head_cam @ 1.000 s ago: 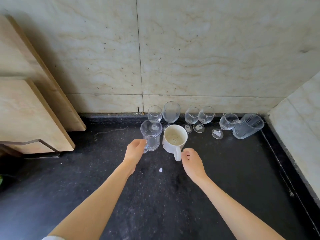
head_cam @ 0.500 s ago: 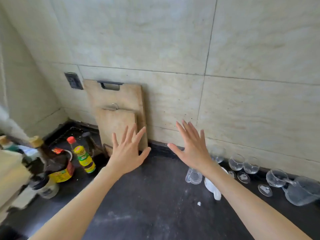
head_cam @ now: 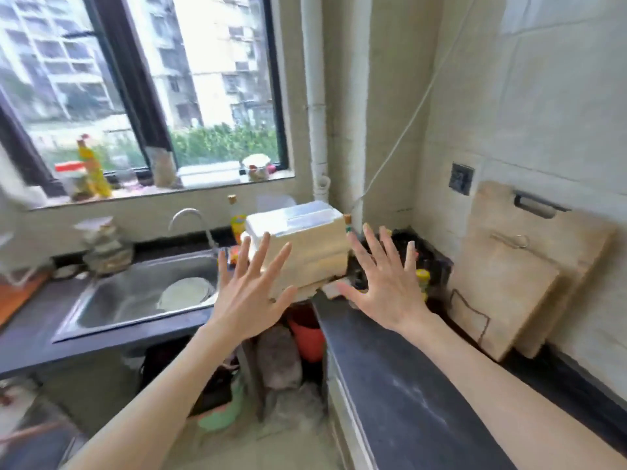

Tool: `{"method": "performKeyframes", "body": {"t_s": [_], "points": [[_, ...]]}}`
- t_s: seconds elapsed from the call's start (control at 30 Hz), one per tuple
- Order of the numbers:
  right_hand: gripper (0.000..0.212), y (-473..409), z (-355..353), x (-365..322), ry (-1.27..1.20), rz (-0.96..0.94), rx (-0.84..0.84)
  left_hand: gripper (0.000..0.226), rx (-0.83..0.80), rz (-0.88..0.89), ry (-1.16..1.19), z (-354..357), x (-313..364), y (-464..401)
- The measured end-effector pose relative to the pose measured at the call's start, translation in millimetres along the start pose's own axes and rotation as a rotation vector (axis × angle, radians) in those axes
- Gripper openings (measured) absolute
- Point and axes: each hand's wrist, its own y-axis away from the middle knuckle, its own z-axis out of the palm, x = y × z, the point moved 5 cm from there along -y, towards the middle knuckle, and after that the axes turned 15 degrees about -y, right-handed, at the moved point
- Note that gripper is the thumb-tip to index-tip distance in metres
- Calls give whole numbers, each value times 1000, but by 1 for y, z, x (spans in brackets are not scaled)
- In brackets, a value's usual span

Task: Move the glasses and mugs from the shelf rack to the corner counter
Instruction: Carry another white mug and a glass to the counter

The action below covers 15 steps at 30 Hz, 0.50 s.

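Both my hands are raised in front of me with fingers spread, and neither holds anything. My left hand is in the air above the gap between the sink counter and the dark corner counter. My right hand hovers over the near end of that dark counter. No glasses or mugs appear in this view, and I cannot make out the shelf rack.
A steel sink with a white plate lies at the left. A cream box stands behind my hands. Two wooden cutting boards lean on the right wall. Bottles crowd the far corner. A red bucket sits below.
My view has swung left from the glasses and mug in the corner to the sink and window. Both hands let go of the glassware and now hang empty and spread.
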Motion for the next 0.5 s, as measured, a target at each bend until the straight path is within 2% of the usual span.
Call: {"method": "performKeyframes", "body": {"t_s": [0.27,0.5], "points": [[80,-41,104,-247,-179,-394,-106,69,-73,-355,-149,-41,-226,159],[81,-41,196,-440,-257,-530,-174,71,-181,-636,-245,-70,-401,297]]}}
